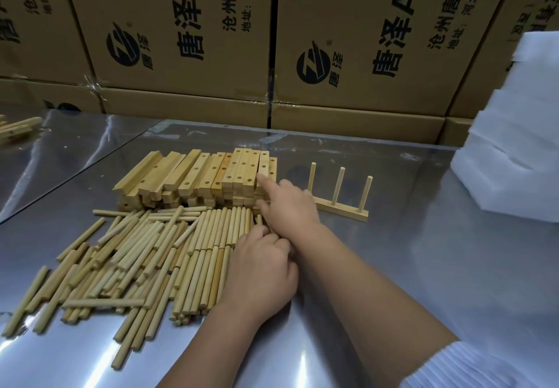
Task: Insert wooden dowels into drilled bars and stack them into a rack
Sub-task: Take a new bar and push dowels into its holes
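**light sticks, snug holes**

the dowels [145, 254] lie in a loose heap on the near left of the steel table [393, 281]. they are pale, round and smooth, all of one length, and many lie side by side. just behind them the bars [211, 173] are stacked in rows. these are square-cut and honey-coloured, with round holes drilled along the top face. right of the stack stands one finished bar [341, 208] with three dowels upright in it.

we judge both parts to be light, stiff and dry. a dowel will roll on the metal, so we would pinch it near one end and steer the other end into a hole. a bar is best taken by its long sides, which leaves the holes clear.

our right hand [290, 206] reaches across with its index finger [266, 183] straight, the tip touching the rightmost top bar. the other fingers are folded, and we see nothing in them. our left hand [261, 272] rests knuckles-up on the dowels with its fingers curled down among them. we cannot tell whether it has one pinched.
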